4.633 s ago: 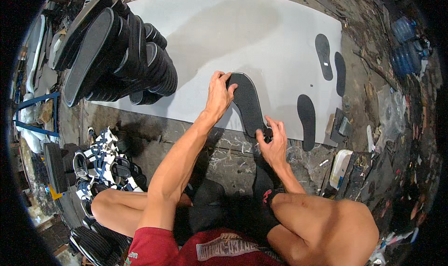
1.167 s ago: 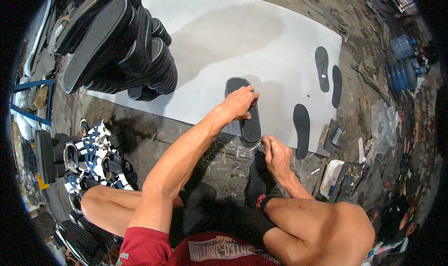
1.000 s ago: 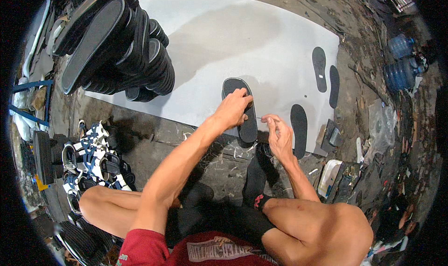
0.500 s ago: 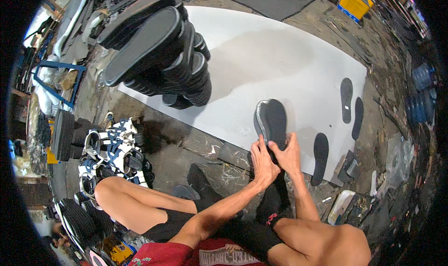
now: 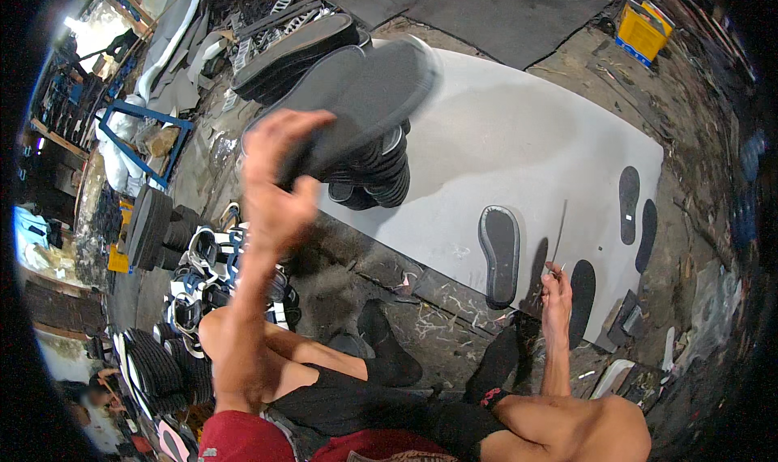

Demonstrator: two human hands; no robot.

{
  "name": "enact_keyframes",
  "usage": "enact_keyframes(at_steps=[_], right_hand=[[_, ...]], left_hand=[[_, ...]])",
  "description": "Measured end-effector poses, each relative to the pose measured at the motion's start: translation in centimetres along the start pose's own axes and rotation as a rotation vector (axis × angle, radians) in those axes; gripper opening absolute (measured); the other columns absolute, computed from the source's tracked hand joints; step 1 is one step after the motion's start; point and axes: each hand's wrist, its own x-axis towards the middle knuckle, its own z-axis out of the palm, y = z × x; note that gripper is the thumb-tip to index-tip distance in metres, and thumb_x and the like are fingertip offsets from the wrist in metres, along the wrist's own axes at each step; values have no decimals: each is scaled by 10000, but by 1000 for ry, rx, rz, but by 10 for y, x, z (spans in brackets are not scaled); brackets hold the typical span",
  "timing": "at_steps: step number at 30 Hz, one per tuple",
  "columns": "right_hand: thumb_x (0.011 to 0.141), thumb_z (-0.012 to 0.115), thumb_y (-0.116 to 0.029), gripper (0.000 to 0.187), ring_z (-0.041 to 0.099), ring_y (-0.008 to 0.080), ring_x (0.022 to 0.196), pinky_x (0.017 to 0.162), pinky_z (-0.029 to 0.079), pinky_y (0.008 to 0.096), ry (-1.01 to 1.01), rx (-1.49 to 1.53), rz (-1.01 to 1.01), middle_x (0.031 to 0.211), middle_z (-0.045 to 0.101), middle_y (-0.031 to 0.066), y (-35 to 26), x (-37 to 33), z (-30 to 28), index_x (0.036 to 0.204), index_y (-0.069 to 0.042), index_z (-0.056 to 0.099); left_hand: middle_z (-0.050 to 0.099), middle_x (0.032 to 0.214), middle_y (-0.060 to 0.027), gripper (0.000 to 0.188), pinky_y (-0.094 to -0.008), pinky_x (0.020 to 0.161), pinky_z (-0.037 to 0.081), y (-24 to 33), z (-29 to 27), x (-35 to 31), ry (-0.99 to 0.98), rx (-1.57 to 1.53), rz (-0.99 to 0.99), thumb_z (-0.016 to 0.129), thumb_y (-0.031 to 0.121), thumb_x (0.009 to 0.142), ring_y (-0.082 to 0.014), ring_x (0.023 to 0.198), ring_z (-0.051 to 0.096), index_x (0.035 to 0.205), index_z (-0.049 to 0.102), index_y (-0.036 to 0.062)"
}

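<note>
My left hand [image 5: 279, 182], blurred by motion, is raised to the tall stack of black soles [image 5: 369, 174]. Its thumb and fingers grip the near end of a thick black shoe sole [image 5: 373, 85], whose far end is smeared. Low over the white board [image 5: 462, 138], my right hand [image 5: 556, 292] is closed round a long, thin, dark tool [image 5: 561, 239], its tip pointing away from me; whether it is a blade or a rod I cannot tell. A single rimmed black sole [image 5: 500, 255] lies on the board, left of that hand. Beside it on the right rests a flat black insole [image 5: 581, 300].
Two more flat insoles [image 5: 629, 207] [image 5: 646, 235] lie at the board's right edge. Sandal uppers [image 5: 211, 259] are heaped at my left, near more stacked soles [image 5: 150, 227]. A yellow can [image 5: 644, 32] stands at the far right.
My left hand has left the sole on the board and swung up-left to grip one on the stack. My right hand has moved right and now shows the thin tool. The view has shifted.
</note>
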Motion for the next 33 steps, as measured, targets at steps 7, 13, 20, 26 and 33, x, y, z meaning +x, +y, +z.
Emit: enact_keyframes(at_steps=[7,13,20,26,33], right_hand=[[995,817,-390,759,646,220,1153,956,498,381,-19,-73,-7,1361,671,129,0,-3,11,1576,13,542],[995,815,-379,735,656,220,1179,980,508,340,-36,-93,10,1314,701,116,0,-6,11,1553,28,562],[1019,831,-269,644,557,51,893,725,450,225,-33,-45,-103,1040,594,-42,-2,-16,25,1522,44,580],[924,940,-246,655,526,75,828,708,474,257,149,-424,-288,1072,633,4,0,-12,51,1442,37,656],[873,913,-255,763,673,444,1100,938,581,535,218,-805,-462,1255,583,235,35,-16,88,1507,9,582]], left_hand=[[654,1474,-180,842,-460,1304,372,-92,-39,21,-273,116,-91,687,35,720,-367,1484,558,1550,590,141],[754,1353,-166,919,-473,1140,535,-108,-49,53,-460,-23,-181,914,41,716,-428,1279,711,1535,524,187],[631,1549,-194,1014,-547,1265,421,-113,-45,31,-177,361,120,1009,308,692,-429,1485,542,1599,592,132],[670,1400,-184,483,-496,1113,518,-8,96,-60,-408,-167,197,877,193,901,-377,1300,634,1347,743,65],[628,1389,-237,656,-479,1120,533,37,310,-126,-551,-631,-376,884,253,954,-421,1307,619,1492,651,-42]])
